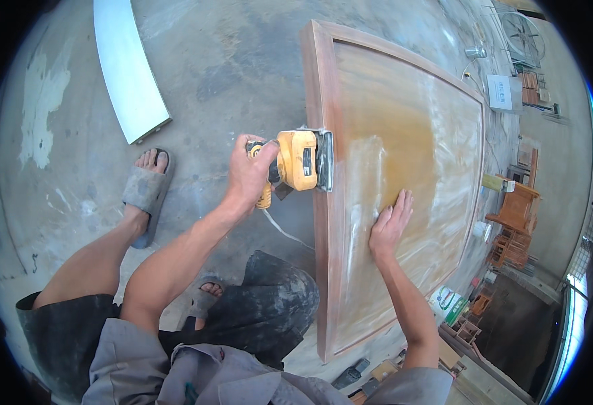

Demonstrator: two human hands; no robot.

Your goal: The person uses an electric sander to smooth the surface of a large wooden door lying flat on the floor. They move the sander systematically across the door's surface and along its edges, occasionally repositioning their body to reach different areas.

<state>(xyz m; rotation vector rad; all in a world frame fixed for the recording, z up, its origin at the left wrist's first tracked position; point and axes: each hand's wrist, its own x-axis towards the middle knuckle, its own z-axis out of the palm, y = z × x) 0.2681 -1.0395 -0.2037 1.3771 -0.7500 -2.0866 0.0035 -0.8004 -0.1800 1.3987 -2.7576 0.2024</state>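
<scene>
A large wooden door panel (404, 155) with a raised reddish frame stands before me, its inner face yellowish and dusty white. My left hand (248, 174) grips the handle of a yellow electric sander (300, 160), whose flat pad presses against the panel's left frame edge. A white cord (283, 229) trails down from the sander. My right hand (391, 223) lies flat, fingers spread, on the panel's inner face, below and right of the sander.
A long white board (126, 67) lies on the stained concrete floor at upper left. My sandalled foot (146, 189) stands near it. Wooden chairs (516, 209), boxes and a fan (523, 37) crowd the right side.
</scene>
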